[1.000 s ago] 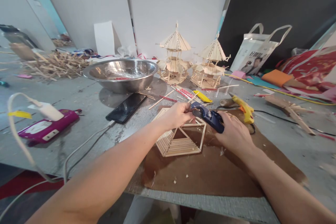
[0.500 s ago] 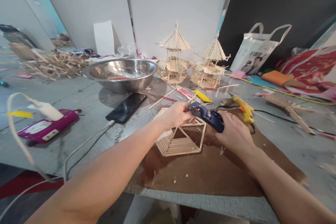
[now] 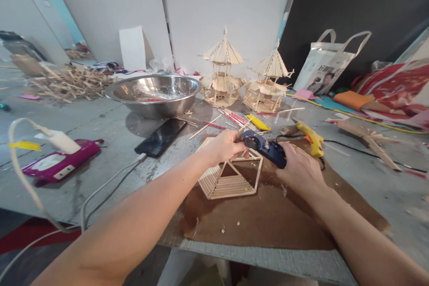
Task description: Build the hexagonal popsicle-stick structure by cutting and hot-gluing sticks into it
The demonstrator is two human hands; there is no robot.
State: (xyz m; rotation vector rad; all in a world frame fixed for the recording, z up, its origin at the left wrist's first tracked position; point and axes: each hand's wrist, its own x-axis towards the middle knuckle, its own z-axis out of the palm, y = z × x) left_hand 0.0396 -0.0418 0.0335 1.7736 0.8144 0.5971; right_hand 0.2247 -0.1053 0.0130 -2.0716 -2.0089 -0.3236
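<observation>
My right hand (image 3: pixel 300 165) is wrapped round the handles of a dark blue hand cutter (image 3: pixel 264 148), which tilts up to the left. At its head my left hand (image 3: pixel 228 146) is closed in a pinch; whatever lies between those fingers is hidden. Just below them is a hexagonal frame of thin wooden sticks (image 3: pixel 231 187), with some triangular sections filled by sticks side by side and others bare. My left hand covers its upper part. Under the frame lies a brown sheet (image 3: pixel 268 228).
Two stick pavilions (image 3: pixel 224 56) stand behind. Left are a steel basin (image 3: pixel 154 107), phone (image 3: pixel 161 137), purple power strip (image 3: pixel 63 163) and stick pile (image 3: pixel 73 81). A yellow glue gun (image 3: pixel 312 138) with a black cable lies right, before a white bag (image 3: pixel 321 69). Loose sticks (image 3: pixel 236 118) lie mid-table.
The head of the blue cutter looks slightly more closed beside my left fingers. Both hands stay in nearly the same place, and the stick frame has not moved.
</observation>
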